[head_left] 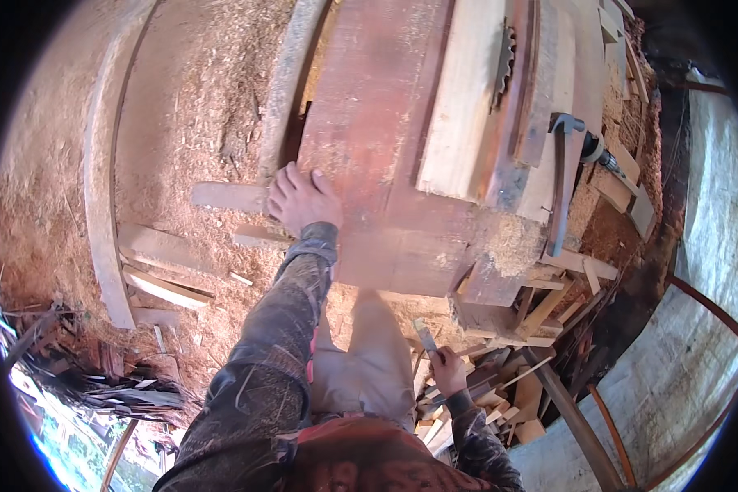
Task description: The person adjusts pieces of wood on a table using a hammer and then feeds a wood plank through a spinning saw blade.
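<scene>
My left hand [305, 197] lies over the left edge of a wide reddish board [361, 123], its fingers stretched out and slightly apart. Just beside those fingers, a flat wooden piece [225, 196] juts out to the left. Lower and to the right, my right hand [448, 371] is closed round the end of a short, flat grey-yellow strip [425, 334]. What kind of tool or piece that strip is cannot be made out. Beyond it is the board's near edge, with offcuts below.
Pale planks [463, 98] and a toothed blade [504, 66] lie on the right of the bench. A claw hammer [562, 180] rests near a power drill [605, 156]. A long beam [102, 164] and sawdust cover the left ground. Wood offcuts [529, 394] pile up near my right hand.
</scene>
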